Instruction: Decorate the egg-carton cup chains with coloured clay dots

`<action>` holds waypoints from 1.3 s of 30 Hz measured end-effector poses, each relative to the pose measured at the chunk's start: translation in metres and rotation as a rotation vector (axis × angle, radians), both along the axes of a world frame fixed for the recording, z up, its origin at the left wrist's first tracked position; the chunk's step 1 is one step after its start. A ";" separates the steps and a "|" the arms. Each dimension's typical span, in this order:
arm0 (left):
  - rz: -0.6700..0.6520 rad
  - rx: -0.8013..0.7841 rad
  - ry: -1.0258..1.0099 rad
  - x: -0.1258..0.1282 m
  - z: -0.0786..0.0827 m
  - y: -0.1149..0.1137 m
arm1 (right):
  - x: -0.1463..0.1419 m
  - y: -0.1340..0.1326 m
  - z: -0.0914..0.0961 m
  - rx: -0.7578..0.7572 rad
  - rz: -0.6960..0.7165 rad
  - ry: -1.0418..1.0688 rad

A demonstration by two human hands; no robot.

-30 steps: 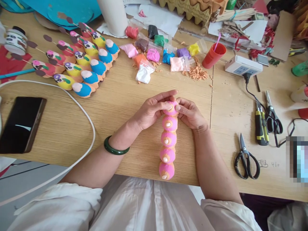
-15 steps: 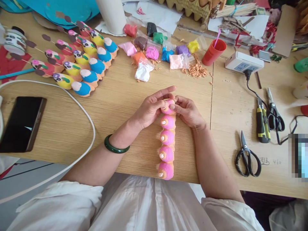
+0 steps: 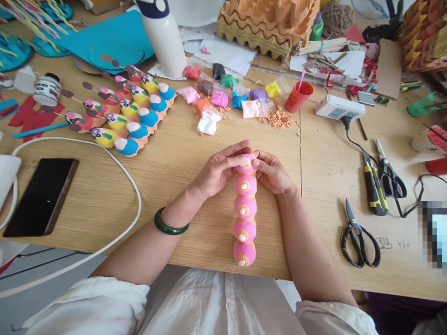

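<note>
A strip of egg carton (image 3: pixel 245 208) with several domes in a row points away from me over the table's front part. Pink clay covers the domes, with bare orange patches and small white clay dabs on them. At the far end, my left hand (image 3: pixel 220 170) is closed on the strip, its thumb pressing the top of the last dome. My right hand (image 3: pixel 272 172) pinches the same end from the right side, thumb against the pink clay. The fingers behind the dome are partly hidden.
Decorated egg-carton strips (image 3: pixel 129 111) stand at the left, near a phone (image 3: pixel 42 195) and a white cable (image 3: pixel 134 186). Bagged coloured clay (image 3: pixel 209 120) and a red cup (image 3: pixel 299 97) lie beyond my hands. Scissors (image 3: pixel 359 237), a utility knife (image 3: pixel 375 186) and a power strip (image 3: pixel 339 109) are on the right.
The strip has turned about its length, so the white dabs now face up. My left thumb lies further over the far dome. The camera view has tipped up slightly.
</note>
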State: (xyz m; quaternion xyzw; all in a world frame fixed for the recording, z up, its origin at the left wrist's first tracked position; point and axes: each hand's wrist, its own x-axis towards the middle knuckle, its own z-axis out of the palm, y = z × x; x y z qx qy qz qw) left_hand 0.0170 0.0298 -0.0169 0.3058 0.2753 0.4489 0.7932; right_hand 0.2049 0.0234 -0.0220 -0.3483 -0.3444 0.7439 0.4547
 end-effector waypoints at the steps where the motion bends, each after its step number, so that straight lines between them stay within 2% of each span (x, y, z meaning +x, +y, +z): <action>1: -0.001 0.001 0.004 0.000 0.001 0.000 | 0.001 0.000 0.000 0.003 0.003 -0.002; 7: -0.016 0.022 0.045 -0.003 0.002 0.001 | 0.003 0.000 -0.001 0.009 0.027 -0.022; 15: -0.037 0.062 0.110 -0.006 -0.006 0.004 | 0.002 0.000 0.000 0.015 0.028 -0.053; 23: 0.016 0.120 0.164 -0.003 -0.005 0.001 | -0.001 0.000 0.001 0.004 0.016 -0.007; 28: 0.042 0.073 0.129 0.000 0.000 -0.002 | -0.002 0.000 0.001 0.002 0.004 0.011; 35: 0.005 0.067 0.115 -0.005 -0.006 0.002 | -0.004 -0.001 0.001 0.022 0.002 -0.018; 39: 0.052 0.115 0.187 -0.005 -0.008 0.002 | -0.006 -0.001 0.000 0.040 -0.010 -0.039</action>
